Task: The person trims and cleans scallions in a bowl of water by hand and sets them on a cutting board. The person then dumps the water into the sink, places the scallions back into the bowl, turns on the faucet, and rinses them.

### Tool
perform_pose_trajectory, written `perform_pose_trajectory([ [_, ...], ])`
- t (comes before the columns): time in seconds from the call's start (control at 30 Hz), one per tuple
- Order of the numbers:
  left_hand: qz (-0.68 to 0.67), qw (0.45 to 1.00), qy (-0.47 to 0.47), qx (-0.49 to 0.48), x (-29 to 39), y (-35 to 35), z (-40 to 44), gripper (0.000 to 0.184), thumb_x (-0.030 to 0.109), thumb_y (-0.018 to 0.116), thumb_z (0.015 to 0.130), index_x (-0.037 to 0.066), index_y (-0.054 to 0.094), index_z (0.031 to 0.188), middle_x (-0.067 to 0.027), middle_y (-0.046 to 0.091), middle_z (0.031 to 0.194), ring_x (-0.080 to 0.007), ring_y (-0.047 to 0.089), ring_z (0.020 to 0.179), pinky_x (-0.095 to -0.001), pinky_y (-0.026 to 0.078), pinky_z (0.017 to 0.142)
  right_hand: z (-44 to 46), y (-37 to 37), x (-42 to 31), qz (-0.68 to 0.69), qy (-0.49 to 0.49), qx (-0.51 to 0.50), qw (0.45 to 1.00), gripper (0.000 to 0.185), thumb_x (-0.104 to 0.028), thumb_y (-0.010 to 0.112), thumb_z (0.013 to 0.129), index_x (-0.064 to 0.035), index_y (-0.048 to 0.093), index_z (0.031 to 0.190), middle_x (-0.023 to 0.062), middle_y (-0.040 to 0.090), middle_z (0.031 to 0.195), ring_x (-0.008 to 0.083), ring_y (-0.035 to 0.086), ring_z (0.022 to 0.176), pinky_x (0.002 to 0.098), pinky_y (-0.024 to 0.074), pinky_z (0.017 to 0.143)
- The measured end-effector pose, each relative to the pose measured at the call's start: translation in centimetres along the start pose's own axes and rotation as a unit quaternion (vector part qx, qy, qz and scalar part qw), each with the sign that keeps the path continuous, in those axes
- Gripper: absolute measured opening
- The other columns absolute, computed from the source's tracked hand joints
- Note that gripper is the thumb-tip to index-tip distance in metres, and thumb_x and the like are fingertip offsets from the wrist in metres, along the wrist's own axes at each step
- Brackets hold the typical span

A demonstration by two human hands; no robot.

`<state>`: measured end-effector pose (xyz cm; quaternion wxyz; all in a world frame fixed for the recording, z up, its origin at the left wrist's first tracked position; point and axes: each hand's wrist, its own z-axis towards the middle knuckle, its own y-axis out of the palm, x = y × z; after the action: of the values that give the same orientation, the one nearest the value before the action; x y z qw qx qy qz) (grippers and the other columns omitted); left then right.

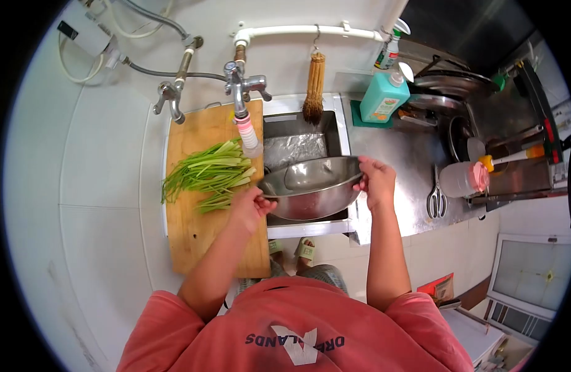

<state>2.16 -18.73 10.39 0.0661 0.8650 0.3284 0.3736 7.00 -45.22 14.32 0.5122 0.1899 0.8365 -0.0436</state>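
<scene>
Both hands hold a stainless steel bowl [316, 204] by its rim, tilted over the sink [304, 133]. My left hand [247, 208] grips the rim at the left, its fingers closed on the edge. At the opposite side my right hand [377, 180] pinches the rim. Whatever lies at the bottom of the bowl is hard to make out. Beside my left hand, a bunch of cut green stalks [211, 170] is spread on a wooden cutting board [192, 242]. A faucet [241, 87] with a pink and white nozzle hangs above the board's right edge.
A brush [314, 87] hangs from a pipe behind the sink. To the right stand a teal pump bottle [384, 98], a spray bottle [390, 49] and pans [446, 87]. Scissors [436, 199] lie on the steel counter [394, 186] near a bottle with a pink cap [462, 178].
</scene>
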Motion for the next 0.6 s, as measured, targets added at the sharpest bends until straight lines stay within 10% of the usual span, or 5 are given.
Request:
perform_pose_trajectory([
  [0.23, -0.094, 0.98, -0.175, -0.006, -7.7, -2.7, 2.3, 0.017, 0.014, 0.051, 0.087, 0.007, 0.046, 0.072, -0.0024, 0.045, 0.059, -0.0127, 0.044, 0.048, -0.0329, 0.053, 0.058, 2.0, 6.1, -2.2, -0.259, -0.111, -0.066, 0.957, 0.018, -0.004, 0.053, 0.076, 0.0033, 0.063, 0.089, 0.0095, 0.058, 0.06, 0.0174, 0.056, 0.049, 0.03, 0.0489, 0.047],
  [0.3, -0.113, 0.969, -0.216, 0.033, -8.6, -2.5, 2.3, 0.019, 0.017, 0.05, 0.089, 0.009, 0.046, 0.072, -0.001, 0.044, 0.058, -0.0115, 0.04, 0.047, -0.0298, 0.05, 0.055, 1.8, 8.1, -1.8, -0.494, -0.287, -0.022, 0.82, 0.013, -0.009, 0.056, 0.074, -0.0041, 0.065, 0.081, 0.0164, 0.063, 0.068, 0.028, 0.062, 0.063, 0.0357, 0.0506, 0.06],
  [0.6, -0.208, 0.932, -0.293, -0.035, -11.1, -0.9, 1.2, 0.017, 0.012, 0.048, 0.088, 0.009, 0.047, 0.071, 0.0006, 0.041, 0.054, -0.0092, 0.038, 0.044, -0.0259, 0.045, 0.049, -0.3, 13.9, -1.6, -0.609, -0.285, -0.019, 0.74, 0.025, -0.008, 0.058, 0.066, -0.0094, 0.06, 0.09, 0.0197, 0.063, 0.08, 0.0378, 0.061, 0.077, 0.0436, 0.0478, 0.071],
])
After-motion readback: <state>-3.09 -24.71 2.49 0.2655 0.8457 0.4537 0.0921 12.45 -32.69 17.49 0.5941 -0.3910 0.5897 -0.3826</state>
